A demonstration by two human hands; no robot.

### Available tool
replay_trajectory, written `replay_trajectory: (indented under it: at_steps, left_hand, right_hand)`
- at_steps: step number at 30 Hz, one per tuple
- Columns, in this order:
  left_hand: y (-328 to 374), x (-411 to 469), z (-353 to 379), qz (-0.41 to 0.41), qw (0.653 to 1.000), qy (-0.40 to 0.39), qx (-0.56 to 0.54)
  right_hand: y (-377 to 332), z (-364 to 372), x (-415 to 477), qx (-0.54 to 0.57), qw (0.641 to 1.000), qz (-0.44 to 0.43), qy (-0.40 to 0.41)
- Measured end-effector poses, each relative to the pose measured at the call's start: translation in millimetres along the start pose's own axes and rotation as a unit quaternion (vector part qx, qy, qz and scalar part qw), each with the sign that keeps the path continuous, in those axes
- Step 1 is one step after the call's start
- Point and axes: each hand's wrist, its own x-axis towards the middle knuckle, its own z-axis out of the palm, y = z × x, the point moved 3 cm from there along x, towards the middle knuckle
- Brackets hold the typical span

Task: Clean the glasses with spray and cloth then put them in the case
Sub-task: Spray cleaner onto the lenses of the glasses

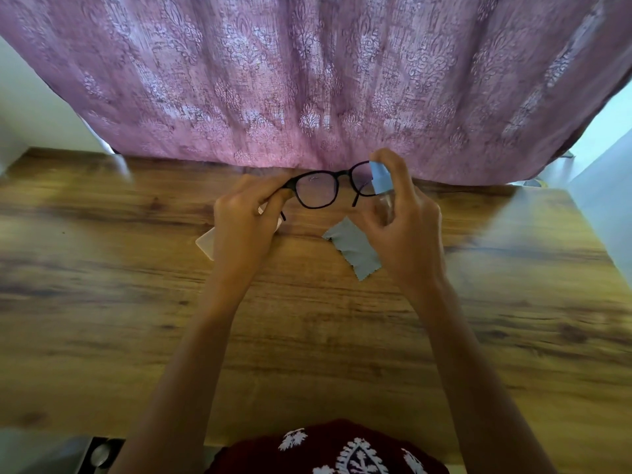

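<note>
The left hand (246, 213) is pinching the glasses (318, 189) by one corner above the tabletop (136, 302). The right hand (403, 227) is gripping the spray bottle (379, 176) just beside one lens. The cloth (355, 248) is lying on the tabletop below.

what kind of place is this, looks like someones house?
Probably a room at home: a wood-grain table set against a patterned pink curtain, a white wall at the side, and glasses, spray and cloth out.

A wooden table (102, 302) carries a grey cloth (352, 248), lying just beside the right hand (407, 227), and a pale case (205, 242) partly hidden under the left hand (242, 220).
</note>
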Motion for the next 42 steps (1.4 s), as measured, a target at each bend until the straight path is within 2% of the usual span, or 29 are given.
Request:
replay_trajectory:
  at_steps: [8, 17, 25, 29, 33, 37, 42]
  left_hand:
    - [-2.7, -1.9, -0.2, -0.005, 1.0, -0.003, 0.005]
    - [-4.5, -3.0, 1.5, -0.007, 1.0, -0.006, -0.002]
    - [-2.8, -4.9, 2.3, -0.025, 1.0, -0.007, 0.002]
    - [-1.7, -7.7, 3.4, -0.04, 0.999, -0.008, 0.003]
    - [-2.3, -10.3, 3.7, -0.044, 0.999, -0.008, 0.01]
    - [-7.7, -14.2, 6.7, -0.051, 0.999, -0.007, 0.011]
    - [-12.9, -18.9, 8.6, -0.059, 0.998, -0.011, 0.016]
  right_hand:
    - [6.9, -2.9, 0.3, -0.008, 0.999, 0.03, 0.025]
    - [9.4, -6.3, -0.7, -0.019, 1.0, 0.013, 0.001]
    - [20.7, -7.8, -4.4, 0.027, 0.998, 0.041, 0.05]
    - [52.1, 5.9, -9.6, 0.071, 0.993, 0.083, 0.051]
    - [100.5, 35.7, -24.3, 0.087, 0.985, 0.146, 0.012]
    - [128.7, 56.0, -39.0, 0.079, 0.981, 0.175, -0.013]
    - [145.1, 64.4, -47.1, 0.054, 0.962, 0.265, -0.022]
